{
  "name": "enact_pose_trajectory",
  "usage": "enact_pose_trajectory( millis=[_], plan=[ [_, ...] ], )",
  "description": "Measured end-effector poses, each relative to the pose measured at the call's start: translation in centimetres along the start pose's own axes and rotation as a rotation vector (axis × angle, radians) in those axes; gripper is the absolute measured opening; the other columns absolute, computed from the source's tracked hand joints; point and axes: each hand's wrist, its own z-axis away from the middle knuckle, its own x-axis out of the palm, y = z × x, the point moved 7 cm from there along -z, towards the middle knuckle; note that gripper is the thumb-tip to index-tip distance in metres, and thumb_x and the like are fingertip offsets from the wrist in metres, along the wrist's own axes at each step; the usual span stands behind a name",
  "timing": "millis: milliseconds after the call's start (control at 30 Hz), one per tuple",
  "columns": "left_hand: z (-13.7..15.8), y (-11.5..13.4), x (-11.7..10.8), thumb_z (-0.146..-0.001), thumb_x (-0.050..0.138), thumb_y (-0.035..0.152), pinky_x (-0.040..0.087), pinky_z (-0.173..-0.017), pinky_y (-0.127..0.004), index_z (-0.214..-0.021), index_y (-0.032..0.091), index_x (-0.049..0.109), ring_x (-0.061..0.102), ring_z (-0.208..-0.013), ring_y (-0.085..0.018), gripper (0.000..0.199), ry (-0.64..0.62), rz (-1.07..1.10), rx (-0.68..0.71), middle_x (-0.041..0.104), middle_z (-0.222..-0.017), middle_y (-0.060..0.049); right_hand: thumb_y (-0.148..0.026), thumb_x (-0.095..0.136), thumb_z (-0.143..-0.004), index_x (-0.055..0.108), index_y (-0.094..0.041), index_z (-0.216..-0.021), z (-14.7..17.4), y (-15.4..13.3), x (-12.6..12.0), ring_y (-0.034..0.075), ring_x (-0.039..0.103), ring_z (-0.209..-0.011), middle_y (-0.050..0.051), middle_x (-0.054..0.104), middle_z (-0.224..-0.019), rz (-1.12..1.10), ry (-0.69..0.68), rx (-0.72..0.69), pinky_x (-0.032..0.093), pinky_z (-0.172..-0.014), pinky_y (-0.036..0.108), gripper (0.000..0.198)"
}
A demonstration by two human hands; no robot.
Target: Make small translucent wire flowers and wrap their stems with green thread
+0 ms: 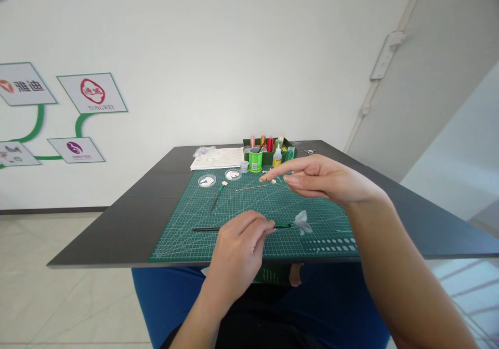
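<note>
My left hand (240, 242) is closed in a pinch on a thin dark stick (206, 229). Green wrapping (282, 226) covers the stick's right part, and a translucent whitish flower (302, 222) tops that end. Further right and higher, my right hand (317, 178) hovers over the mat with the index finger stretched out and the thumb apart below it. I make out nothing between those fingers. Beneath its fingertips lie small white pieces (273, 181) and a thin tan stick (252, 188). Another dark stick with a green stem and a pale flower head (224, 183) rests to the left.
A green cutting mat (175, 234) covers part of the dark table (136, 224). Two shallow dishes (207, 181) hold white bits. Behind are a green can (255, 160), a glue bottle (277, 157), a box of thread spools (268, 156), a white pad (218, 158) and scissors (311, 151).
</note>
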Motion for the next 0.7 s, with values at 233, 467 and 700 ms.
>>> enact_pose_trajectory(
  millis=[233, 467, 700],
  plan=[
    [-0.2, 0.4, -0.4, -0.096, 0.058, 0.013, 0.054, -0.071, -0.027, -0.094, 0.016, 0.068, 0.067, -0.080, -0.016, 0.010, 0.018, -0.017, 0.021, 0.070, -0.086, -0.005, -0.032, 0.056, -0.100, 0.062, -0.010, -0.134, -1.0, 2.1, -0.2, 0.007, 0.018, -0.044, -0.012, 0.024, -0.048, -0.071, -0.009, 0.054, 0.011, -0.043, 0.024, 0.041],
    [-0.4, 0.6, -0.8, -0.095, 0.059, 0.012, 0.054, -0.073, -0.026, -0.095, 0.017, 0.068, 0.068, -0.080, -0.015, 0.010, 0.035, -0.003, 0.019, 0.070, -0.088, -0.005, -0.033, 0.057, -0.097, 0.062, -0.011, -0.134, -1.1, 5.0, 0.1, 0.007, 0.016, -0.044, -0.012, 0.025, -0.047, -0.158, 0.028, 0.135, 0.012, -0.042, 0.023, 0.043],
    [-0.5, 0.4, -1.3, -0.094, 0.061, 0.011, 0.054, -0.074, -0.025, -0.094, 0.016, 0.068, 0.068, -0.081, -0.015, 0.009, 0.073, 0.021, -0.001, 0.070, -0.086, -0.005, -0.040, 0.065, -0.091, 0.065, -0.013, -0.132, -0.3, 8.9, 0.6, 0.007, 0.016, -0.046, -0.011, 0.024, -0.051, -0.235, 0.052, 0.244, 0.012, -0.043, 0.022, 0.049]
  ],
)
